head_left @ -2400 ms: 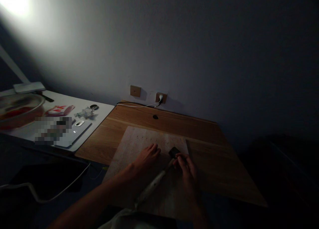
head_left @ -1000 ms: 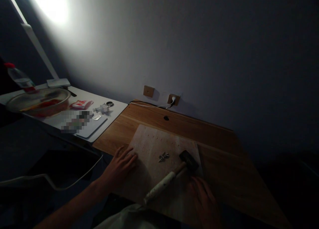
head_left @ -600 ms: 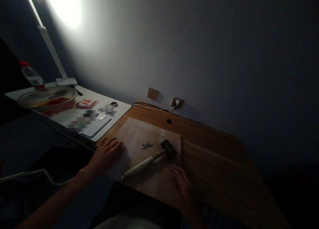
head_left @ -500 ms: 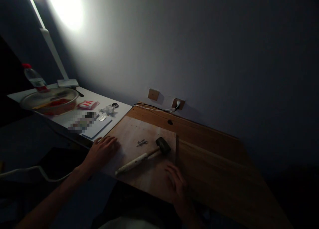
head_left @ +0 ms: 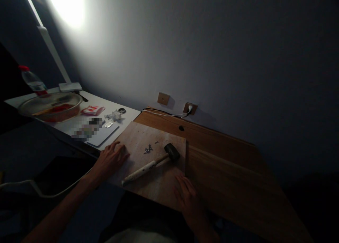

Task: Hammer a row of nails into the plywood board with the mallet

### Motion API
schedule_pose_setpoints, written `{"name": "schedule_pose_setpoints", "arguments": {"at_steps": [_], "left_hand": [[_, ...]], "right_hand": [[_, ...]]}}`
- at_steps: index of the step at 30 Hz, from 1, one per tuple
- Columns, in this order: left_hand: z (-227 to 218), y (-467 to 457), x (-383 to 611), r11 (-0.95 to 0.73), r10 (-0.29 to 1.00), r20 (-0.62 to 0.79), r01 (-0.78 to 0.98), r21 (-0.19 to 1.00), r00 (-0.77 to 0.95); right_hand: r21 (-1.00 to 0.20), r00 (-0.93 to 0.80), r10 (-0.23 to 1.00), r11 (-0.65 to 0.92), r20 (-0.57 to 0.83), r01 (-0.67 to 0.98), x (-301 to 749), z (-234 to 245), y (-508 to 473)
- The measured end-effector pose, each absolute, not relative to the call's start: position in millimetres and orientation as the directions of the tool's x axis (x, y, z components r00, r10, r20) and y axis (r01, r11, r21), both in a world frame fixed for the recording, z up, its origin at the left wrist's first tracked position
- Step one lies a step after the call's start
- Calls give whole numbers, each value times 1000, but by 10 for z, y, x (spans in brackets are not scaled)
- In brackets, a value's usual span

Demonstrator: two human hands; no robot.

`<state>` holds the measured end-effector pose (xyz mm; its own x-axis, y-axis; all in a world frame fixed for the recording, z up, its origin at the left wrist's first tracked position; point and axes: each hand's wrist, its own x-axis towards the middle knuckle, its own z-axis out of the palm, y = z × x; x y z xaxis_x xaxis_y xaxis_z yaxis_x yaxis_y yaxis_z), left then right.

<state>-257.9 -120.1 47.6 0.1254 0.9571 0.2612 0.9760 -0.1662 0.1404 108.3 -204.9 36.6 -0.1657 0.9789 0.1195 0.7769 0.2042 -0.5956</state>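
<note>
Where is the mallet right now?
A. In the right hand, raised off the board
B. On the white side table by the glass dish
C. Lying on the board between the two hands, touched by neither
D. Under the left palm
C: the mallet lies flat on the wooden board, with the left hand on the board's left edge and the right hand at its near edge, both clear of it.

Wooden desk [head_left: 225,165] under board [head_left: 159,179]

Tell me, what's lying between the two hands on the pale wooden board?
In the head view, a black-headed mallet and small metal nails lie between the left hand and right hand.
</note>
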Motion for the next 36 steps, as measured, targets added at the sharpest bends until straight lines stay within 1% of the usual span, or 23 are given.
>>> {"name": "schedule_pose_setpoints", "arguments": {"at_steps": [5,10,13,16,21,24,26,30,33,36], "left_hand": [[469,-1293,-2415,-288,927,293,944,160,233],[407,-1454,-2137,-399,889,299,907,137,346],[398,-1576,-1980,-496,844,304,859,127,443],[409,-1652,-1891,-563,805,299,819,111,513],[512,-1577,-1810,-649,752,232,756,91,617],[597,-1473,-1663,-621,766,260,781,60,589],[637,-1417,-1501,-639,751,269,766,67,603],[661,-1334,-1091,-752,657,241,642,148,714],[662,-1253,-791,-789,614,210,580,203,761],[680,-1137,-550,-824,563,187,527,210,805]], "right_hand": [[-613,-44,976,168,213,772,1301,266,-2082],[-582,60,951,134,302,802,1672,93,-2256],[-572,155,926,75,343,817,1930,-33,-2463],[-549,199,905,45,377,835,2173,-104,-2687],[-541,272,881,-22,386,841,2341,-15,-2869],[-561,295,872,-28,390,827,2238,91,-2842],[-600,287,892,-21,350,799,2106,166,-2799],[-683,177,974,-33,141,730,1802,338,-2702],[-693,121,992,-55,47,719,1617,435,-2623],[-669,186,982,-148,-15,728,1495,439,-2546]]}}
